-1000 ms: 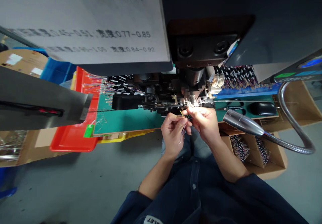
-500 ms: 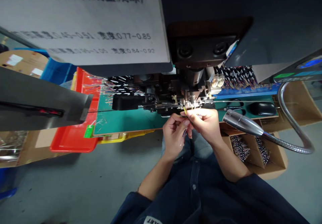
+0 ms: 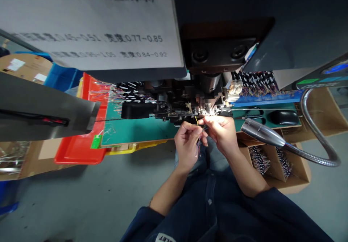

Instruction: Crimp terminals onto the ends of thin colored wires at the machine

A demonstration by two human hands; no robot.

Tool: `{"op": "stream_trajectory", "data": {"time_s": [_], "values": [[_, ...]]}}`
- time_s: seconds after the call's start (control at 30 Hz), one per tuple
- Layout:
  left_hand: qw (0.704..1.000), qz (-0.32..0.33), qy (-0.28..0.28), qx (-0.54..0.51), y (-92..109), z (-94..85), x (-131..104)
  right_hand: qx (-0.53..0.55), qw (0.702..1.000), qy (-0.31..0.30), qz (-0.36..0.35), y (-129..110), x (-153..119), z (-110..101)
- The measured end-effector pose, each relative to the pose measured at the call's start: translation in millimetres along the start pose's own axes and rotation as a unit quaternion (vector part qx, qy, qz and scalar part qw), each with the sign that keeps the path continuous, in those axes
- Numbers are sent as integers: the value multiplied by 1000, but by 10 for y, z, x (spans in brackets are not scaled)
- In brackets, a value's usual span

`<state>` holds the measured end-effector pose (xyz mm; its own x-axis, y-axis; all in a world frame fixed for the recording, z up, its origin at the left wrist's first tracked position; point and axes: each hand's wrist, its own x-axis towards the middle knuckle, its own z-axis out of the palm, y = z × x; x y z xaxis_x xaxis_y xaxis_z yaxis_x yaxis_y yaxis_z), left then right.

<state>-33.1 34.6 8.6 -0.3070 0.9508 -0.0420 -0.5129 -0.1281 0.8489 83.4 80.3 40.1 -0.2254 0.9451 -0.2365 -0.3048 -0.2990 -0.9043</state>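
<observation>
My left hand is closed around a bundle of thin coloured wires, whose loose ends hang below the fingers. One yellow wire sticks up out of that grip toward the machine. Just beside it, my right hand is closed, thumb and index finger pinched together at the lit tooling of a crimping machine. Thin dark strands run from the bundle toward these right fingertips; the exact strand pinched is hidden by the fingers.
A green work board lies under the machine. Left stands a red tray; right, a gooseneck lamp, scissors and a cardboard box of wire bundles. More wires lie behind. The machine body overhangs my hands.
The yellow wire now stands further left, apart from the right fingertips. My hands have shifted slightly, and more of the bundle shows between them.
</observation>
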Motion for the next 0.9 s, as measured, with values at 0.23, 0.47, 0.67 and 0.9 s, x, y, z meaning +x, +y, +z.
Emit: {"op": "stream_trajectory", "data": {"time_s": [0.23,0.47,0.67,0.9], "values": [[1000,-2,8,22,-8,-17,2,-10,1000,3,3,46,9,-16],[999,-13,3,35,-21,-36,1,-23,1000,-9,-17,29,0,-21],[1000,-9,-2,26,-24,-24,-7,-63,997,-16,-49,-36,-31,-16],[999,-12,-46,12,-36,-37,-36,-90,993,-59,-39,-112,-40,-38]]}}
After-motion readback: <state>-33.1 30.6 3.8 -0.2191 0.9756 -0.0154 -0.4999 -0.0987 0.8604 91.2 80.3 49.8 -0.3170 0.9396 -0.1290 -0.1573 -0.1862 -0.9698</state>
